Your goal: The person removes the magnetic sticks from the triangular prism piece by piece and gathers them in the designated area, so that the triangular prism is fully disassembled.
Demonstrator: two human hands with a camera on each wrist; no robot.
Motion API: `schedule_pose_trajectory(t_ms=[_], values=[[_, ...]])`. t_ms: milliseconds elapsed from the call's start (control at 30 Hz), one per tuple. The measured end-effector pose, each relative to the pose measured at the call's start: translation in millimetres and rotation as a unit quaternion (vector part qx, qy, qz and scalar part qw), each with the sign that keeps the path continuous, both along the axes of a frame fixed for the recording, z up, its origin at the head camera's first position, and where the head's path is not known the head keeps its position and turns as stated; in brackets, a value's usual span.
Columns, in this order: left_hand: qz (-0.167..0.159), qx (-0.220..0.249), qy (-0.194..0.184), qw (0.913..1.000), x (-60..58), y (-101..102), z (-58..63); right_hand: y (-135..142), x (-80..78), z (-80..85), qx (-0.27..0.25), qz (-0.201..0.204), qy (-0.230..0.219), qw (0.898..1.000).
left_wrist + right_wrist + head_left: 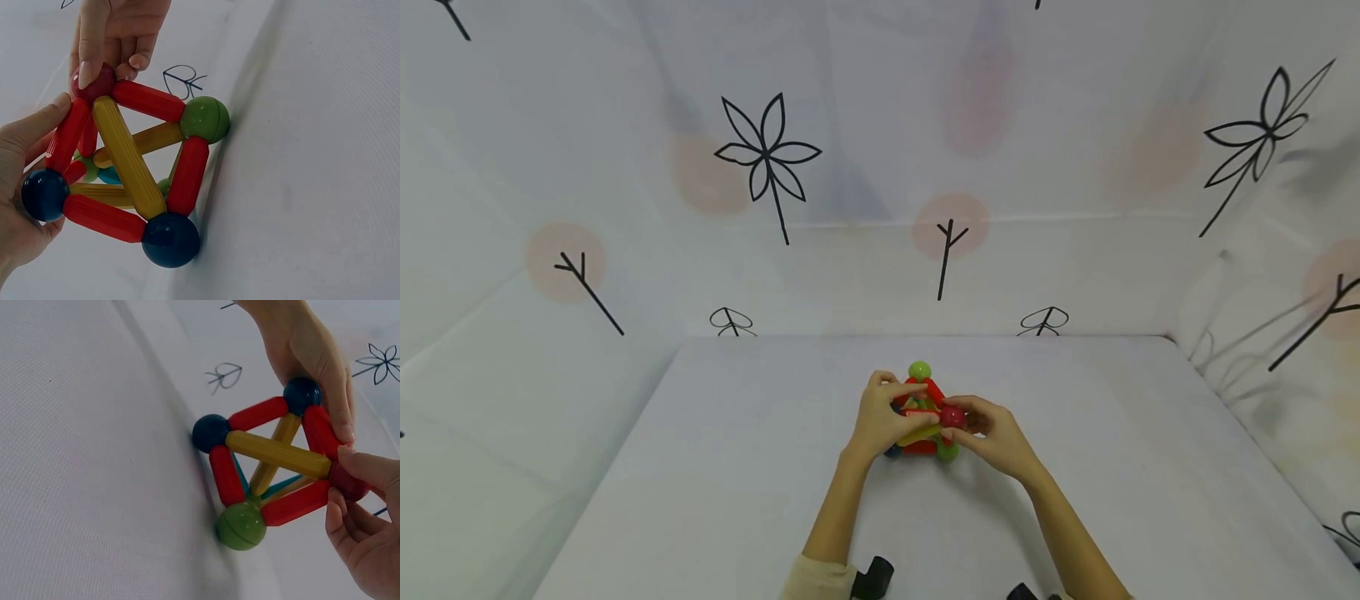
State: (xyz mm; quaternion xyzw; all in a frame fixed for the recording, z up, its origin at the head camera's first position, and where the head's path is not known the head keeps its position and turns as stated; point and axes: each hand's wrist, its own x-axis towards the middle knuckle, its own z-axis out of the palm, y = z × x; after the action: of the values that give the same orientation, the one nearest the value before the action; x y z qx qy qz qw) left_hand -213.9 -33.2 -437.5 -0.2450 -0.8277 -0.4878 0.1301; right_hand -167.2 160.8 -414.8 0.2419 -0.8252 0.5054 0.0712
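A structure of magnetic rods (103, 225) and balls stands on the white table, a yellow rod (128, 156) slanting across its near square of red rods. At that square's corners are a dark red ball (94, 82), a green ball (205, 120) and two dark blue balls (212, 433). My left hand (880, 419) holds the structure's left side, its thumb along a red rod by the upper blue ball (302, 396). My right hand (1000, 437) pinches the dark red ball at the upper right corner. More rods behind are partly hidden.
A lighter green ball (919, 370) tops the structure's far side. The white tabletop (737, 467) spreads around it, backed by a white cloth (865, 275) with black plant drawings. Dark wrist devices (872, 578) sit at the sleeves.
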Motion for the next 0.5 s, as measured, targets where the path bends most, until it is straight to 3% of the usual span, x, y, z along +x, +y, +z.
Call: schedule_pose_trajectory(t_ms=[333, 500], values=[[0.005, -0.031, 0.002, 0.9995, 1.3, -0.8, 0.1, 1.2, -0.1, 1.7, -0.002, 0.007, -0.007, 1.000], [-0.016, -0.013, 0.035, 0.9992, 1.1, 3.2, 4.6, 1.7, -1.0, 1.5, -0.002, 0.014, -0.006, 1.000]])
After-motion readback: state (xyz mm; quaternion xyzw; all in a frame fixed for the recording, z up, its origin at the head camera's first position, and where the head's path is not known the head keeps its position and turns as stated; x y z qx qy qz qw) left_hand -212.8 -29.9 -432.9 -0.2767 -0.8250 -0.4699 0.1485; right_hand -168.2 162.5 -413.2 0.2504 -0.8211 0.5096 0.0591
